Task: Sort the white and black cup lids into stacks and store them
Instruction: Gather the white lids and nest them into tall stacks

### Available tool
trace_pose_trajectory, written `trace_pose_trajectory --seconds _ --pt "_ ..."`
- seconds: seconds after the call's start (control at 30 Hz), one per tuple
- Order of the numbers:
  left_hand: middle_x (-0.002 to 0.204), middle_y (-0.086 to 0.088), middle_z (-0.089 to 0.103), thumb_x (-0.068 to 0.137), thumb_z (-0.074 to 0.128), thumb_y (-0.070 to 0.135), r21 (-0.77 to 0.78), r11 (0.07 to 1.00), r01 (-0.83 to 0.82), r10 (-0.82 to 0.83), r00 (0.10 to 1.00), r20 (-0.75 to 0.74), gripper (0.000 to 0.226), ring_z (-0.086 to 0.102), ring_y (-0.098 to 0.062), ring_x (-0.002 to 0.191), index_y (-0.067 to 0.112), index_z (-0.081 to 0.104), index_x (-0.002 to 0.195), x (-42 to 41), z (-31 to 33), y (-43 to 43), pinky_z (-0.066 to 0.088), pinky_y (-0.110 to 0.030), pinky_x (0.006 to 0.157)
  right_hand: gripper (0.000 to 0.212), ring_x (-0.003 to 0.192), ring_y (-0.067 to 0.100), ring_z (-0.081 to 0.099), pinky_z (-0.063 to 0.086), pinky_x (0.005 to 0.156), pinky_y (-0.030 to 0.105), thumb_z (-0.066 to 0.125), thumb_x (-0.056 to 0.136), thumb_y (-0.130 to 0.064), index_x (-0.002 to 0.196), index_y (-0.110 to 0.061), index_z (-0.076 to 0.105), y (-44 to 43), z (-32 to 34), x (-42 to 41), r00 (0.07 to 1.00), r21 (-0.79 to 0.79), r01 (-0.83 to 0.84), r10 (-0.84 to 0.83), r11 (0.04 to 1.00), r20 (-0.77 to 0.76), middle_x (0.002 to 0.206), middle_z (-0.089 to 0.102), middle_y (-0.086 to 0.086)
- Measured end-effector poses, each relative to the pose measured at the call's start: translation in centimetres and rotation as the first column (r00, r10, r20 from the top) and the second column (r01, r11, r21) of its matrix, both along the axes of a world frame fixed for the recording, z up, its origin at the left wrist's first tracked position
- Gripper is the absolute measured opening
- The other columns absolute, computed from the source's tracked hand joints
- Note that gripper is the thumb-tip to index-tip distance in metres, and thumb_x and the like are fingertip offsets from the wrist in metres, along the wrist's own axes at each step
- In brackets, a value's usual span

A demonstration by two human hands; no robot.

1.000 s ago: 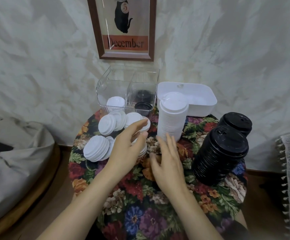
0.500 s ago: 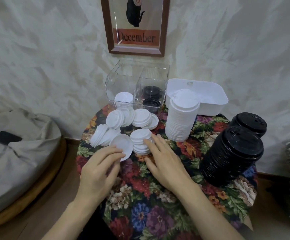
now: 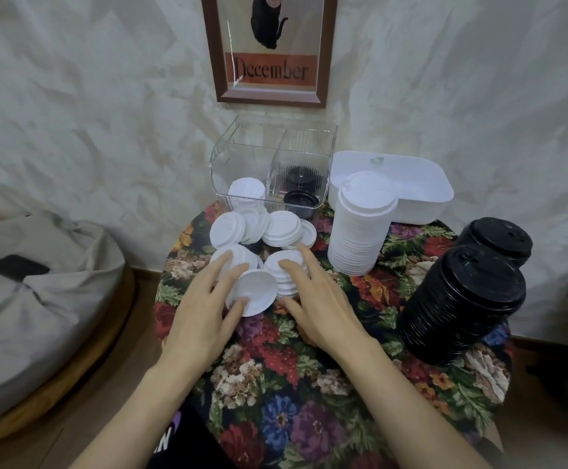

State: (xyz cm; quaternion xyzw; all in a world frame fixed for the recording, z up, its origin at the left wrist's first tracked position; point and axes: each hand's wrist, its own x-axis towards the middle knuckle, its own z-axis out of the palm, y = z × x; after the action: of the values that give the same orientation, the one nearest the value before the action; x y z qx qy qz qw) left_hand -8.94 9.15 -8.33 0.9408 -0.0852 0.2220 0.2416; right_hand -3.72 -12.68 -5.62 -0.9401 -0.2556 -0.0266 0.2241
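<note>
Against a pale creased wall with a framed picture, a round tabletop under flowered cloth. At its back, a clear box split in two: white lids in the left side, black lids in the right. Just beside it, a white tub. In front of the tub, a tall white stack, upright, tops up. Near the right edge, a black stack (tilted, not plumb), with a second black stack behind it. Near the middle, loose white lids, overlapping and tilted. Left hand spread, fingers straight, thumb tip on a single lid lying hollow side up. Right hand spread too, forefinger on top of a short white stack, thumb at its near foot.
</note>
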Motion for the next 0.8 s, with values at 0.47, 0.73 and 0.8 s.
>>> trace_pose_trajectory --seconds 0.47,0.73,0.8 --pt "0.134 0.004 0.058 0.088 0.05 0.021 0.117 0.987 0.106 -0.105 0.994 -0.02 0.035 0.056 -0.026 0.118 0.021 0.063 0.12 -1.1 -0.1 0.1 0.043 -0.033 0.097 0.04 0.138 0.024 0.046 0.047 0.103 0.04 0.066 0.098 -0.039 0.133 -0.023 0.056 -1.7 -1.3 -0.7 0.991 0.163 0.127 -0.131 0.978 0.014 0.162 0.032 0.0" --pt "0.15 0.026 0.043 0.091 0.057 0.071 0.019 0.998 0.066 -0.06 0.973 -0.221 0.057 0.044 -0.007 0.139 0.042 0.052 0.14 -2.3 0.0 -0.2 0.039 -0.037 0.112 0.059 0.142 0.024 0.041 0.036 0.115 0.044 0.062 0.1 -0.043 0.151 -0.025 0.042 -0.7 -1.1 0.8 0.994 0.081 0.105 -0.103 0.991 -0.022 0.161 0.033 -0.001" --pt "0.139 0.028 0.048 0.092 0.066 0.059 -0.009 0.998 0.061 -0.061 0.981 -0.184 0.049 0.049 -0.007 0.13 0.038 0.055 0.135 -1.8 0.2 -0.8 0.043 -0.033 0.104 0.057 0.14 0.024 0.043 0.039 0.112 0.04 0.065 0.099 -0.039 0.15 -0.023 0.045 -1.1 -1.0 0.4 0.991 0.118 0.137 -0.135 0.984 -0.022 0.157 0.038 0.0"
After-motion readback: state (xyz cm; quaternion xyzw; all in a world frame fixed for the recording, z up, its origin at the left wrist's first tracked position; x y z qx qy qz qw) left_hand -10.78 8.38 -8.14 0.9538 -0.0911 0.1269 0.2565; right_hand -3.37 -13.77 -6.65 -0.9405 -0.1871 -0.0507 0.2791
